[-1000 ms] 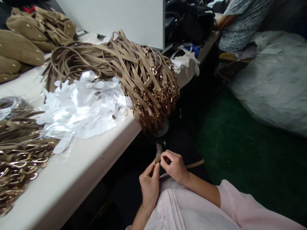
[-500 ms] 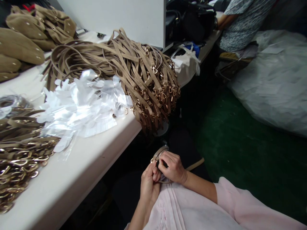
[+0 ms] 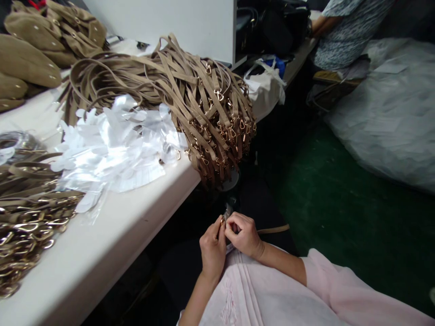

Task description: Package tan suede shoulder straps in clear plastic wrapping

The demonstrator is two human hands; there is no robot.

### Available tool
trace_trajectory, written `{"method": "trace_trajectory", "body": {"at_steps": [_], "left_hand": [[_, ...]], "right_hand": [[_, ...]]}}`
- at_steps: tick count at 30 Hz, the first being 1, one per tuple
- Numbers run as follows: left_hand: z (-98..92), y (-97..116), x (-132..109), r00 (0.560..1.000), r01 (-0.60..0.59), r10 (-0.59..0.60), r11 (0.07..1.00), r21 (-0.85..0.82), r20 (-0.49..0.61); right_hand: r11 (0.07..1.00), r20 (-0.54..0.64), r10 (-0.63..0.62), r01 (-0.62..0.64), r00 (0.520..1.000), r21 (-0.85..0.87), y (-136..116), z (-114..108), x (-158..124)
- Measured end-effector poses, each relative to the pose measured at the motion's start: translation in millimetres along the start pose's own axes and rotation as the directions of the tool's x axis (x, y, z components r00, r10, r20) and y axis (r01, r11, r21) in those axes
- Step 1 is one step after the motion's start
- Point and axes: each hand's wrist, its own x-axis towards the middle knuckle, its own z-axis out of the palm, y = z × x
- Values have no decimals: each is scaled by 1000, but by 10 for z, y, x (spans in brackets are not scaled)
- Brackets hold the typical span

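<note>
My left hand [image 3: 212,248] is closed on a tan strap, pinching it at a small gold metal clasp [image 3: 222,220]. My right hand [image 3: 244,234] touches it from the right, thumb and forefinger pressed together on a scrap of clear plastic film [image 3: 228,211] that pokes up between the hands. A loose length of the strap [image 3: 273,229] sticks out to the right behind my right wrist. Most of what lies between the fingertips is hidden. Both hands are low over my lap, beyond the table edge.
On the white table [image 3: 136,226], a large pile of tan straps [image 3: 207,108] with gold clasps hangs over the corner. Beside it lie plastic film pieces [image 3: 115,140], gold-hooked straps [image 3: 34,226] and brown bags [image 3: 30,59]. A co-worker [image 3: 350,36] and a big plastic sack [image 3: 401,117] are at right.
My left hand has turned so its back faces up, and the strap loop above the fingers has dropped out of sight. Clear film now shows there. The right hand has barely moved.
</note>
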Motion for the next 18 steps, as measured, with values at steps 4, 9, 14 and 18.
{"method": "trace_trajectory", "body": {"at_steps": [4, 9, 14, 18], "left_hand": [[-30, -79, -17, 967, -241, 198, 919, 313, 162], [-13, -175, -133, 954, -290, 227, 865, 409, 197], [14, -262, -214, 943, -329, 256, 820, 468, 214], [6, -279, -221, 924, -379, 291, 786, 488, 249]], "right_hand": [[994, 50, 103, -105, 993, 26, 86, 5, -18], [971, 183, 201, -221, 962, 96, 160, -57, -50], [874, 276, 411, -462, 869, 153, 239, -63, -77], [871, 343, 414, -476, 843, 118, 305, -73, -58]]}}
